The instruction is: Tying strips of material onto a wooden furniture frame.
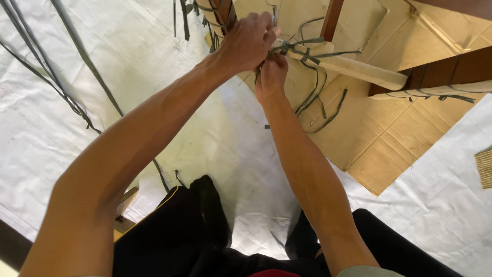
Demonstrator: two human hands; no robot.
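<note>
Left hand (248, 41): upper centre of the frame, closed on the grey strips (302, 54) at the end of the pale wrapped bar (353, 66).
Right hand (270, 77): just below it, pinching the same strips.
Around: cardboard sheet (389, 138) under the wooden frame (441, 69) (upper right); loose strips (61, 77) on the white floor sheet (102, 61), upper left.

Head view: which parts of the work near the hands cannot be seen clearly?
- Where the grey strips are tied on the pale wrapped bar: hidden behind the left hand.
- Fingertips of the right hand: tucked among the strips.
- The brown wooden frame: cut off by the top and right edges.
- Woven piece: cut by the right edge.
</note>
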